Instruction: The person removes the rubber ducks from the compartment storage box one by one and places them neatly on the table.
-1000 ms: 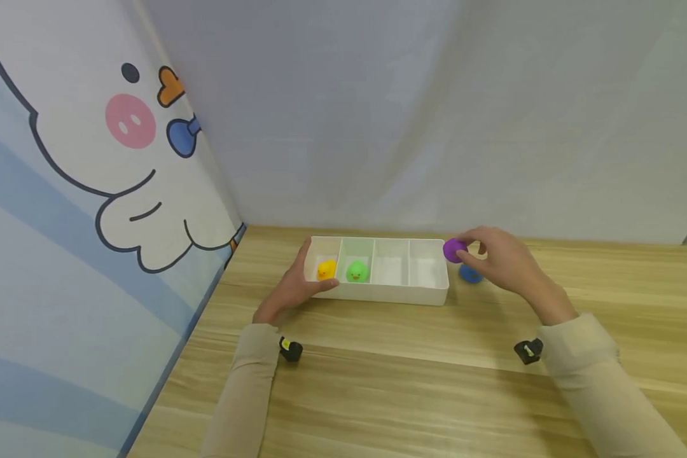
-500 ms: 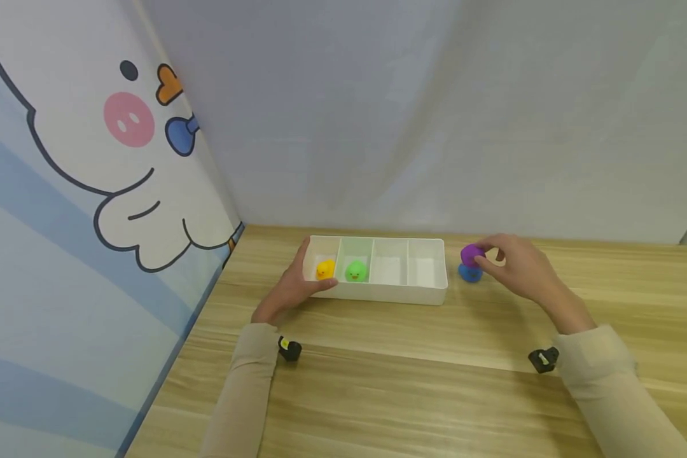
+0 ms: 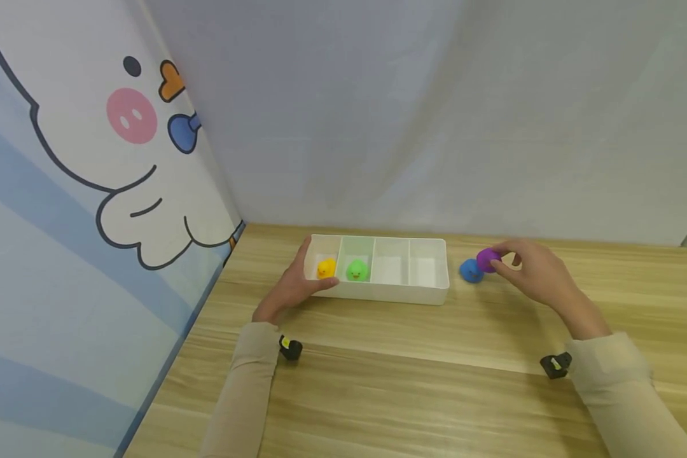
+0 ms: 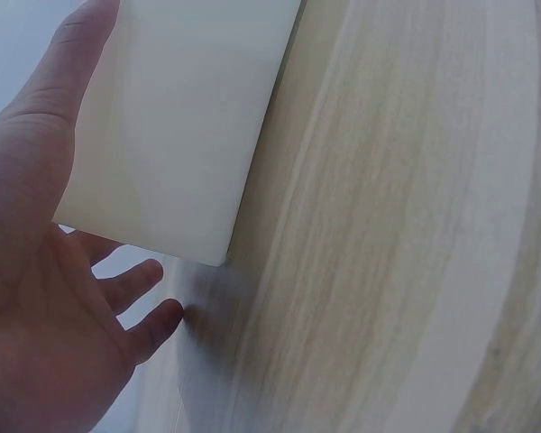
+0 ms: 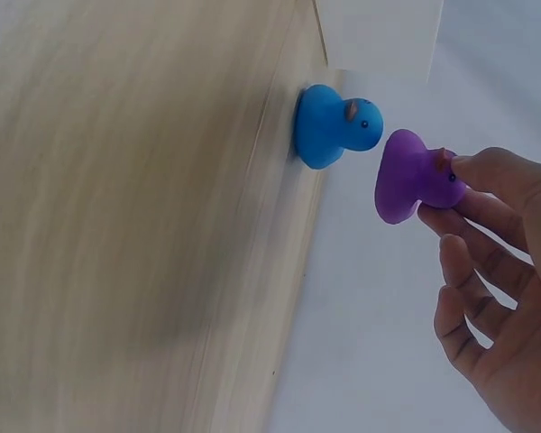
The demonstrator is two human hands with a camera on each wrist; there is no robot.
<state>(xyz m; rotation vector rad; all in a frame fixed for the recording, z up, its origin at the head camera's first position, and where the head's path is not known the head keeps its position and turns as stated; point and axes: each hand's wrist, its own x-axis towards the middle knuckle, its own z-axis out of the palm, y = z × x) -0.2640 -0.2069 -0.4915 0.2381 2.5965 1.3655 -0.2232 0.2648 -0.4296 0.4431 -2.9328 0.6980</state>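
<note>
Between the thumb and fingers of my right hand (image 3: 532, 270) a purple rubber duck (image 5: 408, 179) is pinched by its head, held up off the table. A blue rubber duck (image 5: 329, 126) sits on the table just left of it, apart from it in the right wrist view. My left hand (image 3: 293, 285) holds the left end of a white divided box (image 3: 389, 292), thumb along the front and fingers about the end. In the box's leftmost compartment lies a yellow duck (image 3: 326, 268). The compartment beside it holds a green duck (image 3: 357, 271).
The box stands on a wood-grain table (image 3: 401, 381) near the back, where a pale curtain (image 3: 435, 127) hangs. A cartoon-printed cloth (image 3: 91, 159) borders the left side. Black wrist cameras sit by both sleeves, the left camera (image 3: 290, 348) included.
My right hand has carried the purple duck to the right, from the box's right end, past the blue duck, to its right side. The left hand and box stay put.
</note>
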